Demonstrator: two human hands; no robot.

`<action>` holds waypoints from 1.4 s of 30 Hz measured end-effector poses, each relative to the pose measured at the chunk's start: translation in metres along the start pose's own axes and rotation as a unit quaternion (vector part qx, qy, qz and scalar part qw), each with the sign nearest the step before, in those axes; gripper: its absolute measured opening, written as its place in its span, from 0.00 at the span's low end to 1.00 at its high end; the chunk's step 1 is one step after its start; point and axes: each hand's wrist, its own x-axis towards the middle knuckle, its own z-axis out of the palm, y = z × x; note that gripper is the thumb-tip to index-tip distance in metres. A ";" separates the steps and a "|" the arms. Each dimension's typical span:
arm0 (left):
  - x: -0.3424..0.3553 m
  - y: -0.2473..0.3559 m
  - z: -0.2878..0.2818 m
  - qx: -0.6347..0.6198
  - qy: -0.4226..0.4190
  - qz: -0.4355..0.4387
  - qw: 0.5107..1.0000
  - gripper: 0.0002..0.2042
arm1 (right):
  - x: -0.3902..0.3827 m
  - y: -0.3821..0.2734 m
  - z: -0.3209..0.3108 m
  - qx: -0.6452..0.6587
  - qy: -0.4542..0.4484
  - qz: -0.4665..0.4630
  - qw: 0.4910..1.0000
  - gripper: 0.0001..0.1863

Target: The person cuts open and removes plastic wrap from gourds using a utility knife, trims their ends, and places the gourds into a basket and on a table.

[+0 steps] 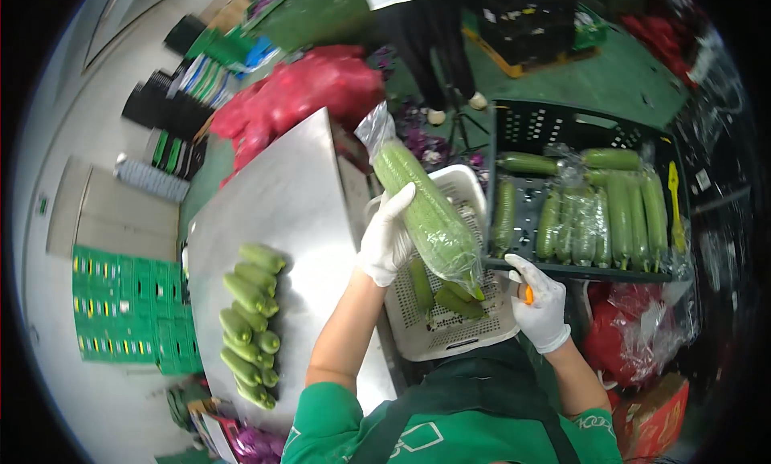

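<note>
My left hand, in a white glove, grips a large pale-green zucchini wrapped in a clear plastic bag. It is tilted over a white perforated basket, in which a few green zucchini lie. The bag's loose end sticks out beyond the upper tip. My right hand, also gloved, is closed beside the basket's right rim around a small tool with an orange handle; the rest of the tool is mostly hidden.
Several zucchini lie in rows on the steel table at left. A dark crate at right holds wrapped zucchini and a yellow strip. Red mesh sacks, a standing person and green crates are farther off.
</note>
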 end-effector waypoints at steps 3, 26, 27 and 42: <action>-0.049 0.005 -0.050 0.003 0.108 0.070 0.992 0.24 | -0.005 -0.030 0.029 -0.065 -0.063 -0.062 0.994 0.27; -0.209 0.007 -0.149 -0.212 0.275 0.136 0.928 0.24 | -0.041 -0.104 0.146 -0.205 -0.194 -0.167 0.945 0.24; -0.209 0.006 -0.143 -0.190 0.289 0.152 0.926 0.23 | -0.041 -0.100 0.147 -0.206 -0.194 -0.165 0.945 0.24; -0.209 -0.030 -0.184 -0.166 0.329 0.085 0.926 0.24 | -0.027 -0.066 0.169 0.254 -0.315 0.160 0.900 0.16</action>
